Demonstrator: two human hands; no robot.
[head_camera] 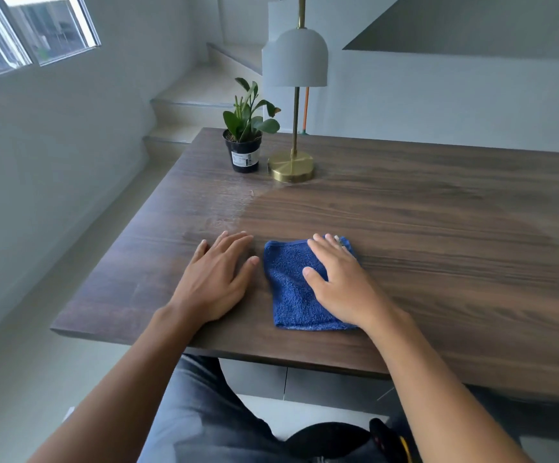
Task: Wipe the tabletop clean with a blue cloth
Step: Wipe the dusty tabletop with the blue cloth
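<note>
A folded blue cloth [291, 289] lies flat on the dark wooden tabletop [422, 228], near its front edge. My right hand [341, 282] rests palm down on the right half of the cloth, fingers spread and pressing it to the wood. Just left of the cloth, my left hand [218, 279] lies flat on the bare wood with its fingers apart, holding nothing. A pale hazy patch shows on the table's left part, between my hands and the lamp base.
A small potted plant [245, 142] in a black pot and a brass lamp [293, 167] with a white shade stand at the table's far left. The table's left edge drops to the floor. Stairs rise behind.
</note>
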